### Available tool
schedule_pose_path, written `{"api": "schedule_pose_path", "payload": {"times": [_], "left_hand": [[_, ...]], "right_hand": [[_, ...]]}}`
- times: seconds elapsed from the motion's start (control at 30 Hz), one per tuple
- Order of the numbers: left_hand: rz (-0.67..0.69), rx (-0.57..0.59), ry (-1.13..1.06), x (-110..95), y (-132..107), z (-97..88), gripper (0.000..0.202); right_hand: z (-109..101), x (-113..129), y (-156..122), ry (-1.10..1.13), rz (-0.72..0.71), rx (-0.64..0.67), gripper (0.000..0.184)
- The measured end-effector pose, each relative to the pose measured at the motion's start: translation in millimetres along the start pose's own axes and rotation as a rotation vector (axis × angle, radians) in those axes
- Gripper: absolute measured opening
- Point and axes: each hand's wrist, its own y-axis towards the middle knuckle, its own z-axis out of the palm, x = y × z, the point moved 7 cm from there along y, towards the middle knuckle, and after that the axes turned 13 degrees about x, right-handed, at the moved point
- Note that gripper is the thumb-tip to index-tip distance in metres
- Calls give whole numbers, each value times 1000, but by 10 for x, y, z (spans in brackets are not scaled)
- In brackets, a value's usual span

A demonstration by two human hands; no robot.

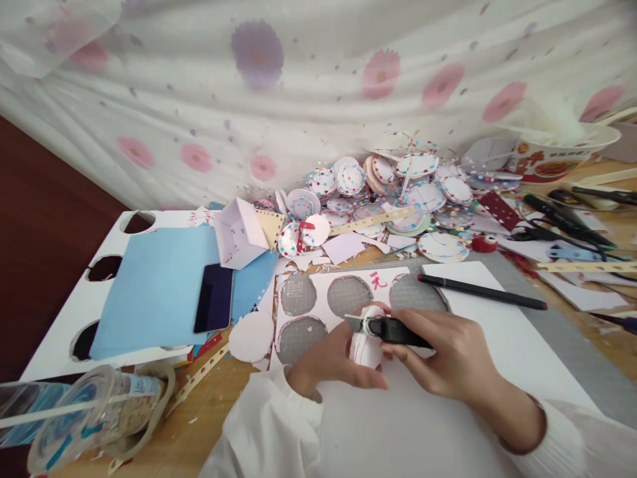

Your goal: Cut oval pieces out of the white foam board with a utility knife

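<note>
My left hand point(328, 358) is closed around a small white paper disc point(367, 350) with red lines on it, held tilted between thumb and fingers. In my right hand point(450, 348) is a black utility knife point(398, 331). Its short grey blade point(354, 323) points left, across the upper edge of the disc. Both hands are over a white sheet point(378, 425) at the front of the table. Just behind them lies a white board with round cut-outs point(321, 284), on a grey cutting mat point(497, 259). A loose white paper disc point(251, 336) rests left of my left hand.
Many decorated paper discs point(351, 178) are heaped at the back. A black pen point(482, 292) lies on white paper at right. To the left are blue paper point(149, 285), a phone point(213, 299), a white box point(240, 232) and a clear cup point(99, 405). A paper bowl point(552, 159) stands back right.
</note>
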Motion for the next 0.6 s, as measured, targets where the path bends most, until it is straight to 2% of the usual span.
{"api": "schedule_pose_path", "payload": {"times": [0.1, 0.17, 0.3, 0.43, 0.6], "left_hand": [[52, 59, -70, 60, -21, -7, 110], [109, 57, -73, 37, -12, -25, 115], [180, -73, -221, -30, 21, -77, 97], [190, -173, -371, -35, 9, -79, 73], [165, -246, -302, -3, -18, -122, 80]], "right_hand": [[-45, -293, -43, -73, 227, -54, 35], [-70, -370, -68, -97, 288, -95, 39], [0, -227, -45, -66, 184, -43, 39], [2, -142, -44, -45, 161, -41, 35], [4, -95, -25, 13, 101, -27, 25]]}}
